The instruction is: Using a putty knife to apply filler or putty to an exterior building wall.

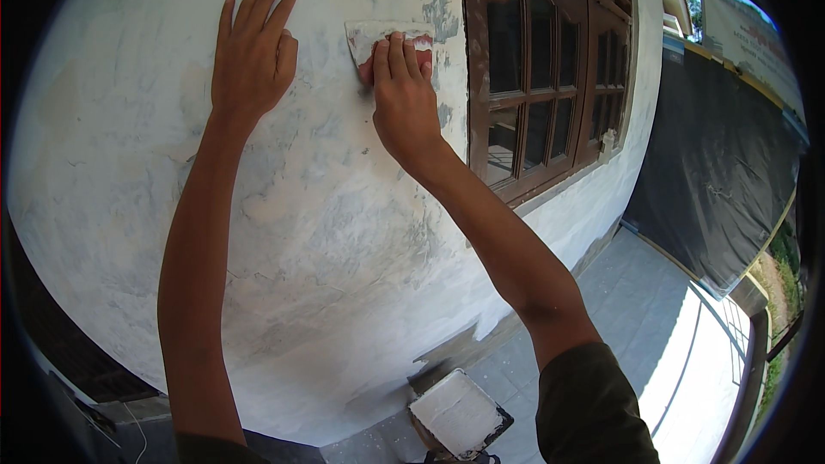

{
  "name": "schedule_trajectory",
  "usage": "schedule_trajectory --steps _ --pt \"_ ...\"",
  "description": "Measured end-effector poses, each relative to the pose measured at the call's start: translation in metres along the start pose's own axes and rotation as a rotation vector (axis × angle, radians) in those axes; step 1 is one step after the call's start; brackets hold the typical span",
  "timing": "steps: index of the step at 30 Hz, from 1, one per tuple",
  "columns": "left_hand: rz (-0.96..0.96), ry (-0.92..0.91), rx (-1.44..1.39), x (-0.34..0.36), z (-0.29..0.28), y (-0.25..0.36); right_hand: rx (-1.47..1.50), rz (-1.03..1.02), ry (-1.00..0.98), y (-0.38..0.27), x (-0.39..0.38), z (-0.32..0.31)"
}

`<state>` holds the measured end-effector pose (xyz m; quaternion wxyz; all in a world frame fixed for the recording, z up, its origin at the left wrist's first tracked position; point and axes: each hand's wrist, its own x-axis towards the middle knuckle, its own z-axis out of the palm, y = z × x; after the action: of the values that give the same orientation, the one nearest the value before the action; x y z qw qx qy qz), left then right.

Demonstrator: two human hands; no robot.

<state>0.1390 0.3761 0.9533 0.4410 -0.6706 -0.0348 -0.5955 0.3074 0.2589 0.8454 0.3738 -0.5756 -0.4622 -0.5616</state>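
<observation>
My right hand (404,103) presses a wide, flat putty knife (365,33) against the wall (292,232), just left of the window. The fingers lie over its red part, and a pale, putty-smeared edge shows above them. To the left, my left hand (249,64) rests on the wall with its fingers stretched out and holds nothing. The wall is whitish, with grey patches and smears of filler around both hands.
A brown wooden window (537,77) with small panes is set in the wall at right. Below, a square tray with white paste (458,412) stands by the grey tiled floor (636,283). A black sheet (713,172) hangs at far right.
</observation>
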Motion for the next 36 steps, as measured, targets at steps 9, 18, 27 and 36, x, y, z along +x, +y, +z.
schedule_trajectory --steps 9,18,27,36 --pt "-0.005 -0.020 -0.011 -0.002 -0.003 0.001 0.418 0.149 -0.623 -0.013 -0.087 -0.098" --pt "-0.025 -0.047 -0.037 0.005 -0.004 0.007 0.037 0.025 0.131 0.031 0.092 -0.061" --pt "-0.049 0.044 -0.107 -0.003 -0.007 -0.003 0.167 -0.151 -0.167 -0.007 -0.046 -0.056" --pt "-0.039 0.034 -0.095 0.006 -0.003 0.006 0.015 -0.079 0.020 0.029 0.096 -0.064"
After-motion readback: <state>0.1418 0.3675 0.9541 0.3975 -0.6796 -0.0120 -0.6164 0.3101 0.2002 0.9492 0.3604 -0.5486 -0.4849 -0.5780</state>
